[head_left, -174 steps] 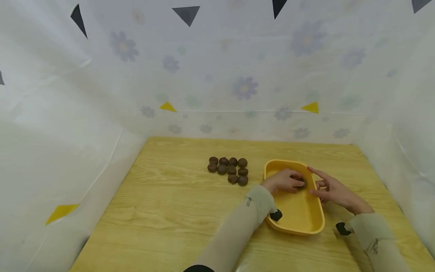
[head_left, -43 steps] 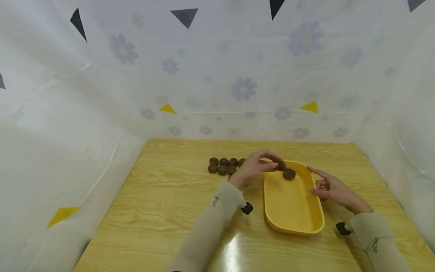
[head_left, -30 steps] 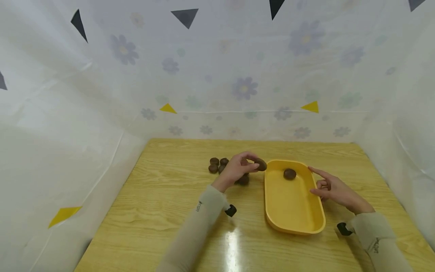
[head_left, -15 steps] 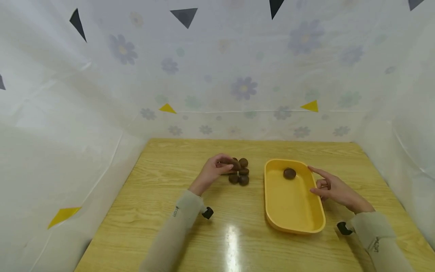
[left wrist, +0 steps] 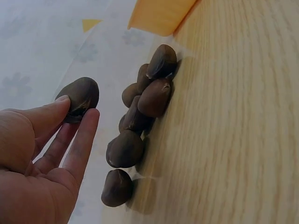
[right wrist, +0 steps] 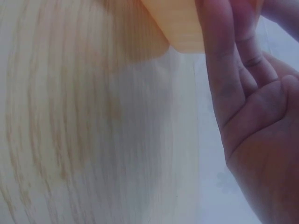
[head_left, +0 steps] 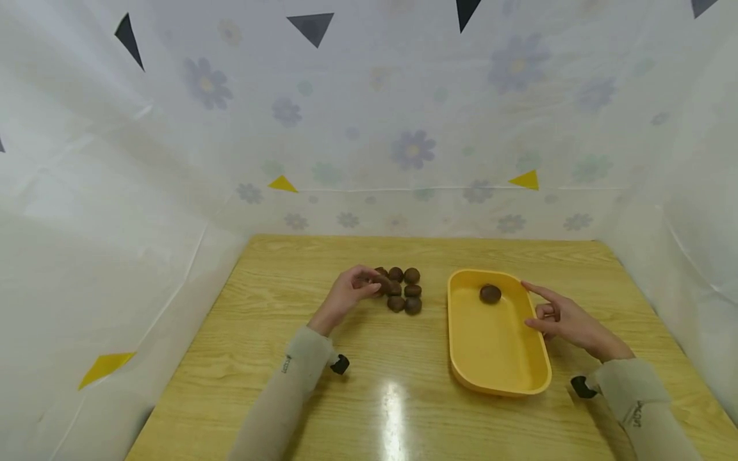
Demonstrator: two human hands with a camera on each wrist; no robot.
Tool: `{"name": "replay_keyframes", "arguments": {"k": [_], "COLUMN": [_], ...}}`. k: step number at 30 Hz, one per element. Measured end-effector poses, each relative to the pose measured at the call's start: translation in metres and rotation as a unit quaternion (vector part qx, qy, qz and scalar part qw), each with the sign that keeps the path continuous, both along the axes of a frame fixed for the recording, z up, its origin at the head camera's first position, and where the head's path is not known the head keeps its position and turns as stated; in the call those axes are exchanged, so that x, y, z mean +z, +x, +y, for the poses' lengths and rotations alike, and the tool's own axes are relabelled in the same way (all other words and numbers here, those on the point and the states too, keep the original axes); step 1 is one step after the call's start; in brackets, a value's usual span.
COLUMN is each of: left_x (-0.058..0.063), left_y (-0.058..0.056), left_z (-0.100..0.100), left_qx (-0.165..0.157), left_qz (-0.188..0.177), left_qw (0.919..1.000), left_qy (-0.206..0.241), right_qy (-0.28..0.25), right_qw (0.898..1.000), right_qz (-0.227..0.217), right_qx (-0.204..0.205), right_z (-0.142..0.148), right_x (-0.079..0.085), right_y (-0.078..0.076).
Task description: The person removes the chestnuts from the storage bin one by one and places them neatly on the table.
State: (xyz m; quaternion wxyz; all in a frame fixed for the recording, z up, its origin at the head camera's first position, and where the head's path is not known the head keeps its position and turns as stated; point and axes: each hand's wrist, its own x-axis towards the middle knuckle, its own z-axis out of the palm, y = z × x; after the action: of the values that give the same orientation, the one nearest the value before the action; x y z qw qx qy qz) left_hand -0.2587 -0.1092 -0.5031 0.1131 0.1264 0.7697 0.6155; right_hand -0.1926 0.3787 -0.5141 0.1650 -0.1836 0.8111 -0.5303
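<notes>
My left hand (head_left: pixel 346 294) pinches a dark brown chestnut (left wrist: pixel 85 95) between thumb and fingertips. It hovers at the left side of a cluster of chestnuts (head_left: pixel 412 305) on the table, hiding part of their left end in the head view. From the left wrist, the held chestnut shows apart from the others, several of which sit close together. To the right stands a yellow tray (head_left: pixel 499 358) with one chestnut (head_left: pixel 490 294) near its far end. My right hand (head_left: pixel 567 325) holds the tray's right rim, thumb over the edge and other fingers outside.
The wood-grain table (head_left: pixel 277 390) ends at the back against a white flowered curtain (head_left: pixel 357 147), which also hangs at both sides. Yellow and black triangles mark the curtain.
My left hand has gone from inside the tray leftward to the cluster, carrying a chestnut. One chestnut stays in the tray. My right hand has kept its place on the rim.
</notes>
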Motion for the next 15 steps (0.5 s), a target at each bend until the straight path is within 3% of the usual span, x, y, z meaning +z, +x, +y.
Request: {"name": "replay_keyframes", "arguments": {"k": [10,15], "left_x": [-0.012,-0.017], "left_y": [0.005,0.006], "left_z": [-0.005,-0.005], "left_qx": [0.01,0.008], "left_qz": [0.0,0.018], "left_qw": [0.9978,0.9959], "left_qy": [-0.065,-0.088], "right_qy": [-0.01,-0.002], "right_qw": [1.0,1.0], "right_qz": [-0.002,-0.008], "right_qx": [0.005,-0.002], "right_z": [-0.002,-0.001], "right_x": [0.001,0.004], "right_y": [0.003,0.004]}}
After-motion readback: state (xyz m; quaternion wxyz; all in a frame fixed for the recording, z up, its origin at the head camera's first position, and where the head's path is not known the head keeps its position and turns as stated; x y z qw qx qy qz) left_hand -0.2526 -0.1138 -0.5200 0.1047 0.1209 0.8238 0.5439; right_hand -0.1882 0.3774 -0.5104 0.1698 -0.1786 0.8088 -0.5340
